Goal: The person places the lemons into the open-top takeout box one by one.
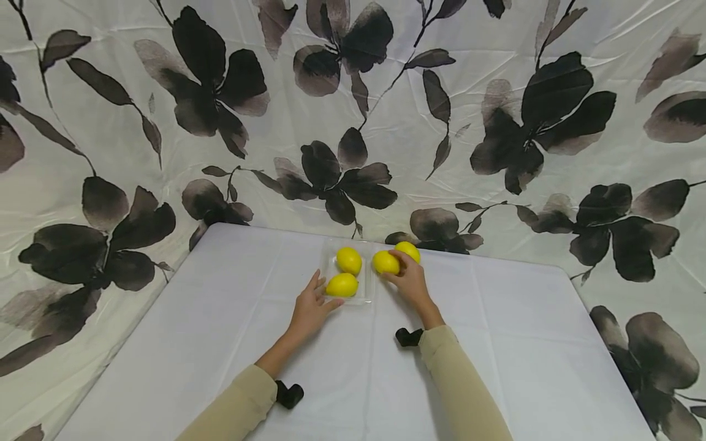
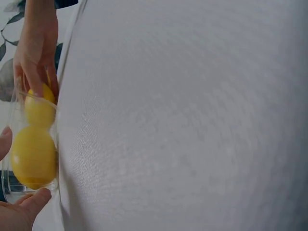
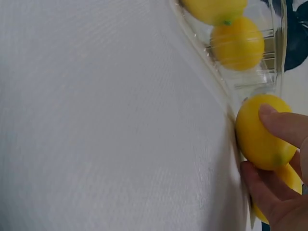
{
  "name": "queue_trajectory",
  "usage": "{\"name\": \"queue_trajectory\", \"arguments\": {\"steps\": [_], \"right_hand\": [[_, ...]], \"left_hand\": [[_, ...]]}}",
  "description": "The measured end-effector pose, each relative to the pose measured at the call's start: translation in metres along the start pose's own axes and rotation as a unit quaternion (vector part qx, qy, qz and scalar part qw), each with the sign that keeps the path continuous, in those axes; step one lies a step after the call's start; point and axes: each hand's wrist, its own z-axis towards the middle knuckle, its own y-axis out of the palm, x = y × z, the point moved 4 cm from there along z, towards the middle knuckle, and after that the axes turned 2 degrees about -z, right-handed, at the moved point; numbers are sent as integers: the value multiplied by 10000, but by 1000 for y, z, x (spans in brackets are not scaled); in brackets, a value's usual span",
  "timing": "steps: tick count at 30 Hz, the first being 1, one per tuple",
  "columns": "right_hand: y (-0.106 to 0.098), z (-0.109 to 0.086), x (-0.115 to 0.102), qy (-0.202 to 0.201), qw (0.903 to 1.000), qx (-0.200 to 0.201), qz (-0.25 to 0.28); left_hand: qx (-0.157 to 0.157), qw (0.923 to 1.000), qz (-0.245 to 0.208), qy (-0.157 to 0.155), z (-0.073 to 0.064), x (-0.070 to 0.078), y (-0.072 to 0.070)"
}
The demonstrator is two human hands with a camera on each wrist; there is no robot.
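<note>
A clear plastic tray [image 1: 368, 288] sits at the far middle of the white-clothed table [image 1: 220, 318] with two yellow lemons [image 1: 349, 260] [image 1: 342, 285] in it. My left hand [image 1: 322, 294] lies at the tray's near left corner, fingers fairly straight, thumb [image 2: 21, 211] against the tray wall [image 2: 9, 185] beside the nearer lemon [image 2: 33, 156]. Just right of the tray, my right hand [image 1: 394, 266] grips a third lemon [image 1: 384, 262] between thumb and fingers [image 3: 284, 122]; it is touching the tray's side [image 3: 250, 82]. A fourth lemon [image 1: 409, 250] lies behind that hand.
A draped sheet with dark leaf print [image 1: 331, 122] rises right behind the table's far edge. White cloth spreads out on both sides of the tray and toward me. Black wrist straps [image 1: 289, 394] [image 1: 408, 337] sit at both sleeves.
</note>
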Motion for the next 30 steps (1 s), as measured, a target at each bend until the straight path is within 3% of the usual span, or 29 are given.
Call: {"name": "queue_trajectory", "arguments": {"steps": [8, 16, 23, 30], "right_hand": [[-4, -5, 0, 55, 9996, 64, 269], [-15, -9, -9, -121, 9962, 538, 667], [-17, -9, -15, -82, 9880, 723, 1359], [-12, -12, -16, 81, 9916, 677, 1095]], "left_hand": [[0, 10000, 41, 18, 0, 0, 2], [-17, 10000, -50, 48, 1, 1, 1], [-81, 10000, -40, -6, 1, 0, 2], [-22, 10000, 34, 78, 0, 2, 3]]}}
